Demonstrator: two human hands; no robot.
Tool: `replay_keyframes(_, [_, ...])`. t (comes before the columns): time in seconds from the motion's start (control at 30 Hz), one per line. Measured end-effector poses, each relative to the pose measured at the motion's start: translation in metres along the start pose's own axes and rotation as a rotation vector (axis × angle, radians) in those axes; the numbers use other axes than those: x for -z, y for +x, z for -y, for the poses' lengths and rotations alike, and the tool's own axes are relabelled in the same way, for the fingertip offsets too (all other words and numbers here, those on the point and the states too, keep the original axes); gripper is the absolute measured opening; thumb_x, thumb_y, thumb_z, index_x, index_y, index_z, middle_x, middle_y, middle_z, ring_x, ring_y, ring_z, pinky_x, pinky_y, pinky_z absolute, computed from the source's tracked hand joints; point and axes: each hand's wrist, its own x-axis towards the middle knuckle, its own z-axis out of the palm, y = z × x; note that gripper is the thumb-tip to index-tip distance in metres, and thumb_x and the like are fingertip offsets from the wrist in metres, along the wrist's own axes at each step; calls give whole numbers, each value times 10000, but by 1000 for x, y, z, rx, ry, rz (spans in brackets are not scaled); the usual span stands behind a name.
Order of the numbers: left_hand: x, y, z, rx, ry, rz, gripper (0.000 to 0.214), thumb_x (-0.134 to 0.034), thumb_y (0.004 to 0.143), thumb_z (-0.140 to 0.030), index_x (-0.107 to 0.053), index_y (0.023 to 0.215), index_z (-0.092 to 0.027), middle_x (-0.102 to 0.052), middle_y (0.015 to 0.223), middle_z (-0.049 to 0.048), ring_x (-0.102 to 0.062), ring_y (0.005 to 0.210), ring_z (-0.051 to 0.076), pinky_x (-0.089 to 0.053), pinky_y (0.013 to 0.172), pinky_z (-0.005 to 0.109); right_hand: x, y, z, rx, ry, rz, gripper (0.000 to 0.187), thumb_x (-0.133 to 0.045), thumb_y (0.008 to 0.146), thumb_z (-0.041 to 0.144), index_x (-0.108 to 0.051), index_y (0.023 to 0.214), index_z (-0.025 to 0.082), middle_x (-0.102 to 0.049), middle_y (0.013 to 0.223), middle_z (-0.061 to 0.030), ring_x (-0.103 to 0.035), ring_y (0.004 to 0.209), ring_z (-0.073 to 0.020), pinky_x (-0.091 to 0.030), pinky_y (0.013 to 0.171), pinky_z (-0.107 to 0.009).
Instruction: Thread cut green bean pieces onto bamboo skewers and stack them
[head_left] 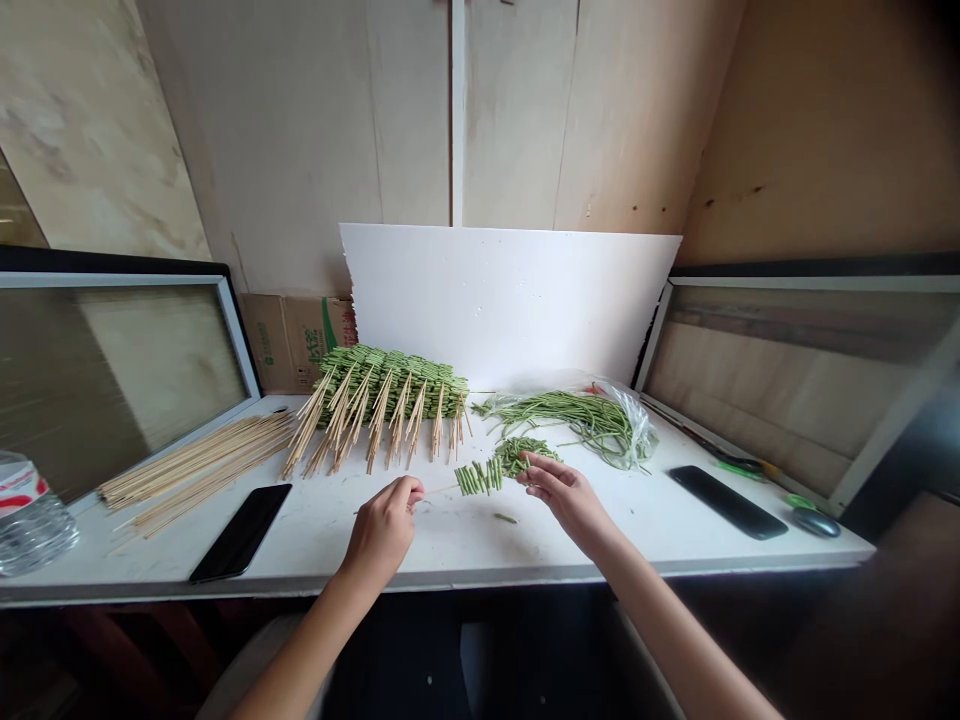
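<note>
My left hand (384, 525) is closed around the bare end of a thin wooden skewer (439, 490). Pieces of green bean (480, 478) are threaded side by side on the skewer's far part, held above the white table. My right hand (561, 492) is just right of these pieces, its fingers bent toward the thumb; whatever is between the fingertips is too small to make out. Behind its fingers lies a heap of cut green bean pieces (525, 452). One loose bean piece (506, 518) rests on the table below the skewer.
Finished bean skewers (394, 385) are stacked at the back, sticks pointing forward. Bare skewers (202, 455) lie left, near a black phone (241, 532) and a water bottle (34, 515). Long green beans (577, 415) spill from a plastic bag; another dark phone (727, 502) lies right.
</note>
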Motion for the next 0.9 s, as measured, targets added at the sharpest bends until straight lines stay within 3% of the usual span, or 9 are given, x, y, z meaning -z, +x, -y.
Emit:
replay_keyframes(0.17, [-1,0,1,2,1,1,337,-417,815,49,-556,925,-237,-728,871,12,-750,855,183,-523,627,230,-2,-3,5,55,-105,0,295,-798,754,498,-734,842,224,-765,993,-72,-693,1028,-278,-519,902,-390])
replay_keyframes(0.3, [0,0,1,-2,3,6,336,-403,818,50,-546,920,-236,-725,867,13,-752,868,180,-519,635,230,-5,-5,9,127,-232,-104,307,-818,738,476,-702,827,206,-713,815,-39,-638,791,-214,-480,713,-330])
replay_keyframes(0.4, [0,1,1,4,4,11,330,-403,819,45,-541,920,-237,-722,866,11,-752,875,182,-517,637,231,-6,-5,8,179,-180,-150,300,-815,743,460,-682,841,209,-650,683,-4,-570,647,-174,-435,618,-309])
replay_keyframes(0.57, [1,0,2,7,-3,17,323,-414,820,39,-545,924,-238,-723,869,11,-750,877,185,-516,640,231,-9,-7,5,215,-90,-224,340,-886,684,419,-685,874,220,-752,804,-62,-698,835,-264,-515,718,-358])
replay_keyframes(0.67, [1,0,1,2,-10,7,321,-410,820,35,-551,919,-236,-723,858,13,-750,861,186,-514,639,232,-12,-9,3,174,-13,-176,356,-893,691,413,-716,929,216,-790,898,-95,-723,925,-297,-553,801,-401])
replay_keyframes(0.77, [2,1,-1,13,-23,8,286,-415,852,6,-555,922,-233,-722,860,17,-750,863,189,-511,643,235,-15,-9,1,103,73,-117,304,-848,754,435,-762,928,201,-791,928,-95,-723,942,-276,-556,887,-407])
replay_keyframes(0.9, [1,1,-4,39,-46,20,225,-433,902,-47,-562,922,-230,-717,846,16,-751,849,190,-509,653,239,-18,-7,-2,50,199,-149,249,-853,745,423,-802,895,230,-778,888,-51,-708,897,-226,-567,884,-347])
